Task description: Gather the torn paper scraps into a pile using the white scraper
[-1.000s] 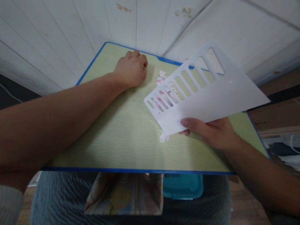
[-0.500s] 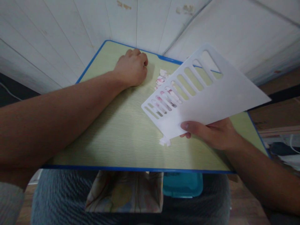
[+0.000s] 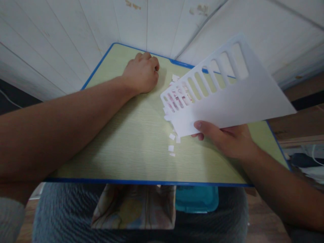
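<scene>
While the slotted white board (image 3: 225, 104) leans over the middle and right of the counter (image 3: 121, 141), its left end is low over a bunch of paper scraps (image 3: 171, 148). Pink and white bits show through the slots there, and a few loose white bits lie on the near side. I cannot tell if the board touches the counter. Its right end sticks up and out.

The right grip (image 3: 227, 140) has hold of the board's near edge, with the thumb on top and fingers under. I think this makes the thin board firm and puts its left end down by the scraps. The left grip (image 3: 143, 72) rests on the far left part of the counter, apart from the scraps. Its fingers are curled and their tips are hidden, so I cannot tell if anything is inside. It may be there to lean on.

The counter is pale green with a blue rim (image 3: 149, 182). Past its far side is a white plank wall (image 3: 162, 23) with 1 grey cord (image 3: 206, 22). Under the near edge, a patterned bag (image 3: 134, 209) and a blue-green box (image 3: 197, 200) sit side by side, maybe to be easy to reach. Wooden floor (image 3: 268, 219) shows at the near right.
</scene>
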